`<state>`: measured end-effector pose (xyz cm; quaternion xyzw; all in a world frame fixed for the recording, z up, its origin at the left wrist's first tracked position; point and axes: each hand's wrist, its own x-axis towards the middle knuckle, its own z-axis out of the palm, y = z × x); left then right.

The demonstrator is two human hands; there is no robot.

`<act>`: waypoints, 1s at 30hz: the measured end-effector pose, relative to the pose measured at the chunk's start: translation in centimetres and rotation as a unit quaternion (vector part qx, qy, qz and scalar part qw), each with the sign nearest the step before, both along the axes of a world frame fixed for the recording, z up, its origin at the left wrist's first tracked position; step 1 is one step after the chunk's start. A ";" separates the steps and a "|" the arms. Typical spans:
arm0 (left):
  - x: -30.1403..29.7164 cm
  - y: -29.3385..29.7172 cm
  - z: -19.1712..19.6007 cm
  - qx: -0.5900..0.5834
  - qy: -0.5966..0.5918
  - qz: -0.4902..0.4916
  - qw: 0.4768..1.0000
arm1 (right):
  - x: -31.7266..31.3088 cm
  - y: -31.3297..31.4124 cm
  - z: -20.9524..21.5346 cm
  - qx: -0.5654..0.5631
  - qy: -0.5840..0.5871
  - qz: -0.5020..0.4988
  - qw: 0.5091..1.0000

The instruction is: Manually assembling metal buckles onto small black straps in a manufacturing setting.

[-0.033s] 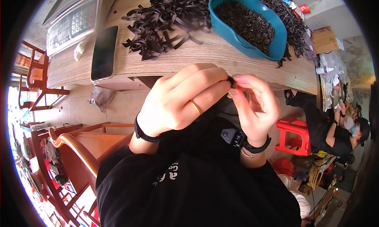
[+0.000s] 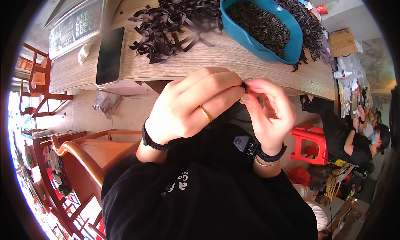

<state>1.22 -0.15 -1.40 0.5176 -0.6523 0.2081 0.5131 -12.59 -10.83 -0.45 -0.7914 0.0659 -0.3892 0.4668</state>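
My left hand (image 2: 192, 103) and my right hand (image 2: 271, 111) meet in front of the table's near edge, their fingertips pinched together. Between the fingertips sits a small black piece (image 2: 244, 88), mostly covered; it resembles the dark strip material on the table, though its exact shape is hidden. Beyond my hands lies a loose heap of dark brown-black flat strips (image 2: 166, 29). To its right stands a teal plastic tub (image 2: 297, 42) holding many short dark pieces (image 2: 262, 25). Another heap of short dark pieces (image 2: 306, 25) lies on the tub's far right side.
A phone (image 2: 110, 58), crumpled white tissue (image 2: 83, 53) and a scale with a keypad (image 2: 79, 27) occupy the left of the wooden table (image 2: 146, 70). A wooden chair (image 2: 83, 154) is at my left, a red stool (image 2: 309, 144) at my right. Another person (image 2: 358, 144) sits farther right.
My fingertips have shifted very slightly, and less of the small black piece shows between them. Everything else stays in place.
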 end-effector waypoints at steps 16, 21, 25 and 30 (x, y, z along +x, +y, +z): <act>0.3 0.2 0.3 0.028 0.107 -0.103 0.989 | -0.1 -0.3 0.6 0.269 0.078 0.115 0.953; 0.1 -0.4 -0.6 0.019 0.184 -0.137 0.973 | -0.2 0.1 0.3 0.297 0.064 0.121 0.945; 0.0 -0.2 -0.4 0.041 0.186 -0.109 0.976 | -0.3 -0.1 0.7 0.242 0.087 0.074 0.964; 0.3 0.0 -0.4 0.107 0.138 -0.032 0.984 | -0.5 -0.2 0.9 0.164 0.112 0.018 0.980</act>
